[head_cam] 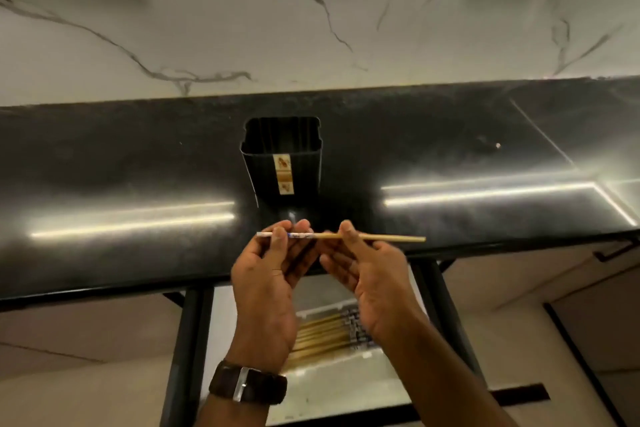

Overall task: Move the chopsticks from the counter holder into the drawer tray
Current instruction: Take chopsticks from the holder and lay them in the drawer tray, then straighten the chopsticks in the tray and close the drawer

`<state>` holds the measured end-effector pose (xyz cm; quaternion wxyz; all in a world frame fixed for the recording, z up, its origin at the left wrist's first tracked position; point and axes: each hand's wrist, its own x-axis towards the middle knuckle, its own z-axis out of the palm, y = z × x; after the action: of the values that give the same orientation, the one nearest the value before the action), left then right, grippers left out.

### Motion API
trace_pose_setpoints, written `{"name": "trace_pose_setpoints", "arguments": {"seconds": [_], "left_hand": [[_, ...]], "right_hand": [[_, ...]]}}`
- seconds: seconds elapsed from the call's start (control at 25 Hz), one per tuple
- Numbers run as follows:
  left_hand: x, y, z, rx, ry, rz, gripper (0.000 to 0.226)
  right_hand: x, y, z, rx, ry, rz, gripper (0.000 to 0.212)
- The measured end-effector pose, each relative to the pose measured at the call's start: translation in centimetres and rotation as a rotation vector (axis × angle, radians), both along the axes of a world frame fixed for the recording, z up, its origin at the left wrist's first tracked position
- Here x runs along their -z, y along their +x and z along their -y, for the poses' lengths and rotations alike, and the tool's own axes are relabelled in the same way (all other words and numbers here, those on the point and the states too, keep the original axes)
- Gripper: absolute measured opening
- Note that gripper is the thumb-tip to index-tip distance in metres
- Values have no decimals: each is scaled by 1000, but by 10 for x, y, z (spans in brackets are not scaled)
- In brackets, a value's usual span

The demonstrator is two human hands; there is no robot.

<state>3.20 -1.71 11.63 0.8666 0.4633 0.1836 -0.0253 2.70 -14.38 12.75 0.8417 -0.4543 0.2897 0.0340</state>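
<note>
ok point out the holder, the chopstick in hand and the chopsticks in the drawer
holder (282,166): head view, front wall
chopstick in hand (388,237): head view, bare wooden shaft
chopsticks in the drawer (320,334): head view, middle of bundle

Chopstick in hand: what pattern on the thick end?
The chopstick is plain bamboo tan, with a white-and-blue printed thick end; head view.

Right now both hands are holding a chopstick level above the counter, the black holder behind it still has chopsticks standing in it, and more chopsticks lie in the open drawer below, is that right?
Not quite. In the head view the black holder looks empty. The rest holds: the left hand and the right hand hold a chopstick level above the counter, with more chopsticks in the open drawer.
</note>
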Motion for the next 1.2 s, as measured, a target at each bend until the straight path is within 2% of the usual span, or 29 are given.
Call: {"name": "trace_pose_setpoints", "arguments": {"seconds": [0.08, 0.12, 0.2, 0.24, 0.32, 0.44, 0.52, 0.6, 0.68, 0.72, 0.76, 0.8, 0.88, 0.92, 1.0, 1.2], "left_hand": [[9, -16, 0, -94, 105, 8, 26], [11, -21, 0, -126, 166, 30, 25], [10, -25, 0, -124, 322, 109, 23], [9, -26, 1, -92, 407, 159, 21], [5, -25, 6, 8, 574, 262, 15], [3, -24, 18, 143, 764, 389, 14], [11, -23, 18, 162, 834, 409, 19], [30, -28, 12, 147, 946, 310, 29], [60, -43, 3, 131, 1066, 44, 41], [74, -55, 0, 123, 1067, -122, 47], [84, -67, -2, 99, 982, -274, 50], [91, -76, -2, 31, 788, -386, 47], [101, -82, -2, -152, 309, -511, 34], [107, -80, -3, -204, 182, -555, 29], [121, -72, -6, -247, 77, -633, 25], [145, -58, -11, -296, -17, -794, 22]], "right_hand": [[23, -37, 5, -86, -256, -94, 36], [35, -53, 8, -104, -490, -70, 36], [58, -73, 11, -114, -1012, 135, 23], [65, -77, 9, -146, -1173, 242, 22], [71, -70, 1, -244, -1269, 387, 34], [66, -58, -5, -309, -1238, 517, 23], [67, -52, -2, -240, -1073, 413, 18], [74, -51, 4, -81, -617, 100, 17], [84, -55, 9, 35, -146, -204, 20], [90, -57, 10, 60, 9, -302, 22], [95, -60, 9, 75, 118, -368, 23], [101, -62, 7, 73, 183, -412, 22], [114, -63, 0, 31, 197, -489, 20], [119, -62, -2, 2, 175, -534, 17], [128, -56, -6, -42, 130, -609, 13], [155, -38, -9, -164, -12, -656, 22]]}}
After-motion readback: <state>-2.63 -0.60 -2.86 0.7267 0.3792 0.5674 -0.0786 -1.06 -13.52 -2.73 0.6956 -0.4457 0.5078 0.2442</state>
